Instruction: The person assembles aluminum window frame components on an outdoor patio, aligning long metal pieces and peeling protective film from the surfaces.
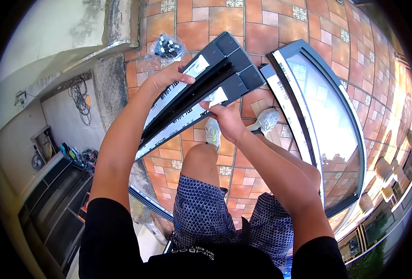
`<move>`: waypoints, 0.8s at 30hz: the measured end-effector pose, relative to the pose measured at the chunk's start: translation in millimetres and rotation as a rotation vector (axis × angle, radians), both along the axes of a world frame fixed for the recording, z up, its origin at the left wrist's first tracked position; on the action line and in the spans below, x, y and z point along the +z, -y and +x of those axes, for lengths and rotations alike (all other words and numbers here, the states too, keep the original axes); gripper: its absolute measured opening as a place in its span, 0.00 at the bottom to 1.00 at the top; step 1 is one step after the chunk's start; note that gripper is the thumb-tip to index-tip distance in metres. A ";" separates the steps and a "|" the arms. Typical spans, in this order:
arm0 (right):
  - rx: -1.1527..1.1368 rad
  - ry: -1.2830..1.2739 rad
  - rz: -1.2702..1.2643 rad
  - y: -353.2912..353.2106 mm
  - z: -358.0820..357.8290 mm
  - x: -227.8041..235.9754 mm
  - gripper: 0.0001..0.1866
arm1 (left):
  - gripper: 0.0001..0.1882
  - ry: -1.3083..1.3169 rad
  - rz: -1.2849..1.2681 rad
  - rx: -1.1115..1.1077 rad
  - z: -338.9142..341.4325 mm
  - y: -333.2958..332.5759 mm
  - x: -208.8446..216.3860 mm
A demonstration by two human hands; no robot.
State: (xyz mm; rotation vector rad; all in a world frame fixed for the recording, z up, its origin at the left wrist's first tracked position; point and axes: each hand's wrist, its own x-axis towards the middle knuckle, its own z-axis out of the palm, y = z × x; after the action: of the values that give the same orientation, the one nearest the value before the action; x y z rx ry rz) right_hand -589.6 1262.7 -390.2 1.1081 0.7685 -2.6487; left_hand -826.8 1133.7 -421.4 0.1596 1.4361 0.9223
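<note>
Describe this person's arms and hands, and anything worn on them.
The left hand and right hand are ungloved. Each arm has a plain black short sleeve ending above the elbow; neither wrist shows a watch or band.

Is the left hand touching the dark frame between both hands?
Touching. The head view shows the left hand on the dark frame, thumb lying over its edge.

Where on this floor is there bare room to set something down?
Bare tiles lie beyond the end of the dark frame, between plastic bag and glazed panel; more lie right of that panel. It's crowded around the shoes, between frame and panel, and where the left hand and right hand touch the frame.
</note>
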 end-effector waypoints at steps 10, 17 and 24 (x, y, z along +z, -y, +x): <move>-0.094 0.155 0.177 54.8 5.9 118.7 0.22 | 0.36 -0.117 0.052 -0.149 26.8 17.4 68.5; 0.031 0.113 0.146 79.0 61.4 195.2 0.18 | 0.42 -0.795 -0.088 0.671 98.0 107.9 183.4; 0.163 0.051 0.209 122.0 91.9 274.1 0.18 | 0.48 -0.263 -0.949 1.872 284.4 351.7 159.9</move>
State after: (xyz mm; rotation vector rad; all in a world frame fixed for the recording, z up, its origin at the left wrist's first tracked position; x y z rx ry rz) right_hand -497.7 1140.7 -116.2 1.1039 1.0965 -2.4390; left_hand -542.4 782.0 -261.5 -2.1361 1.9099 1.4418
